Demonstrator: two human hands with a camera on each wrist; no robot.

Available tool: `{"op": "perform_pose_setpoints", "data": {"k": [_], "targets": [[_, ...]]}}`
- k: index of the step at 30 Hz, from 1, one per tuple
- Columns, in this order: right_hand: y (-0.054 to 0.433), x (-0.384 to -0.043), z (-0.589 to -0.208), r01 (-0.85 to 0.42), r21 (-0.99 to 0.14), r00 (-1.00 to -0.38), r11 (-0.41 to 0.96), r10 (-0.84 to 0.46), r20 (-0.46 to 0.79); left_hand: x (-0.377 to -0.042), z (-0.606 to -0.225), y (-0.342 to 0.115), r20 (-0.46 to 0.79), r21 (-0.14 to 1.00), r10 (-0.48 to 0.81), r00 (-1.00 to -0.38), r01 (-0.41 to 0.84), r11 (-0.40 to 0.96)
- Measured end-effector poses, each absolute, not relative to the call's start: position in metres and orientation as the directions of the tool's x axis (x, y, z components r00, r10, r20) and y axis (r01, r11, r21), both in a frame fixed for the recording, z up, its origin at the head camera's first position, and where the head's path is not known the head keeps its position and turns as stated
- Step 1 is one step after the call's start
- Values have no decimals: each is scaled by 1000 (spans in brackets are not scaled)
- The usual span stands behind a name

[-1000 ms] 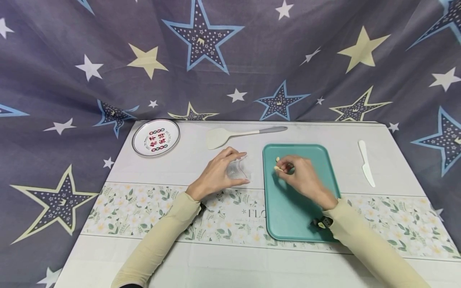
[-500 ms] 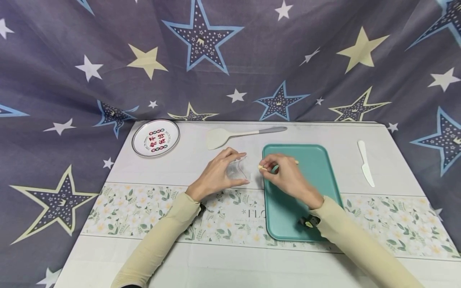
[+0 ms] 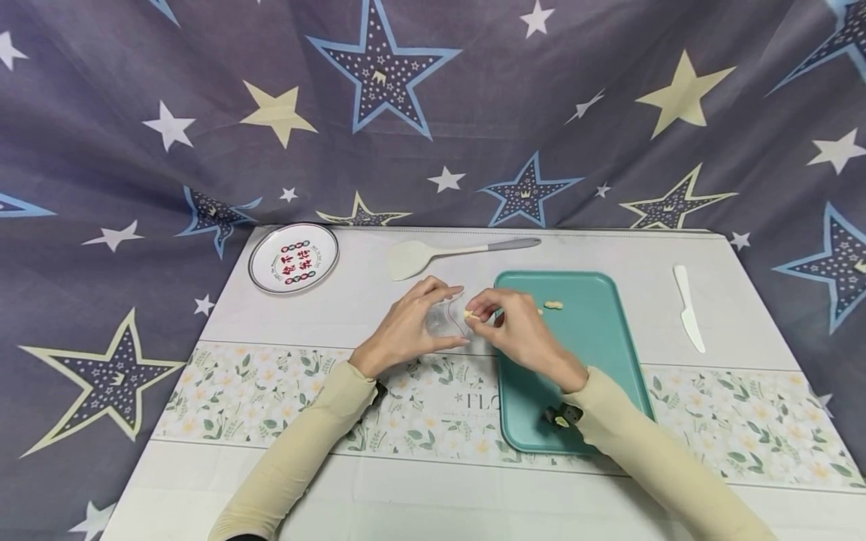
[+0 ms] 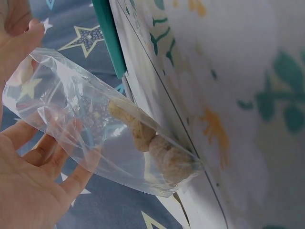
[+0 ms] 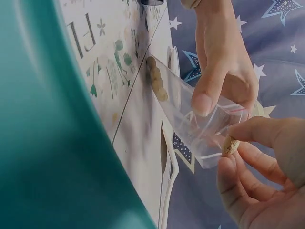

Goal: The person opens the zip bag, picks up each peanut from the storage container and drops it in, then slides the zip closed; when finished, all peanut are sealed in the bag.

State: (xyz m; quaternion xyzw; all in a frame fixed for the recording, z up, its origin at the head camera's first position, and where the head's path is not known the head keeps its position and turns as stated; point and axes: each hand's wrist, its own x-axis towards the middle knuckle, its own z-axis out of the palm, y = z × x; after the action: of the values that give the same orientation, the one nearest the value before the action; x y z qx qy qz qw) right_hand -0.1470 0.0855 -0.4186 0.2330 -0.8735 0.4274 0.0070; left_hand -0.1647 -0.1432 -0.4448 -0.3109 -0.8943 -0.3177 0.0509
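My left hand [image 3: 406, 327] holds a clear zip-lock bag [image 4: 90, 105] by its mouth, thumb and fingers spread apart so the mouth gapes. Several unshelled peanuts [image 4: 170, 160] lie at the bottom of the bag. At the bag's mouth, my right hand [image 3: 517, 330] pinches one peanut [image 5: 230, 145] between thumb and fingertips. On the teal tray [image 3: 595, 338], beneath and beyond the right hand, another peanut [image 3: 553, 305] lies in the head view. A small pale bit beside it is partly hidden by that hand.
A cream spatula [image 3: 410, 261] with a grey handle end lies behind the bag. Back left stands a white plate [image 3: 269, 255] with red lettering. To the right of the tray is a white plastic knife [image 3: 688, 315]. A star-patterned curtain hangs behind the table.
My right hand has moved left from above the tray to the bag's mouth, carrying the peanut. The peanut on the tray has come into sight. My left hand has stayed in place.
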Motion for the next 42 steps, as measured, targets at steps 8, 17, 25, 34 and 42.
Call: {"op": "perform_pose_setpoints", "data": {"k": [8, 17, 25, 34, 42], "targets": [[80, -147, -421, -432, -737, -881, 520, -418, 221, -165, -445, -143, 279, 533, 525, -804, 585, 612], [80, -147, -424, -438, -732, -875, 521, -434, 214, -165, -445, -143, 287, 533, 520, -805, 585, 611], [82, -147, -425, -451, -728, -871, 517, -434, 231, -165, -444, -143, 288, 524, 519, -805, 586, 618], [90, -148, -426, -443, -735, -878, 513, -416, 238, -165, -446, -144, 284, 531, 524, -803, 587, 611], [102, -149, -430, -428, -722, -888, 544, -403, 223, -166, -446, -144, 281, 526, 524, -804, 586, 617]]}}
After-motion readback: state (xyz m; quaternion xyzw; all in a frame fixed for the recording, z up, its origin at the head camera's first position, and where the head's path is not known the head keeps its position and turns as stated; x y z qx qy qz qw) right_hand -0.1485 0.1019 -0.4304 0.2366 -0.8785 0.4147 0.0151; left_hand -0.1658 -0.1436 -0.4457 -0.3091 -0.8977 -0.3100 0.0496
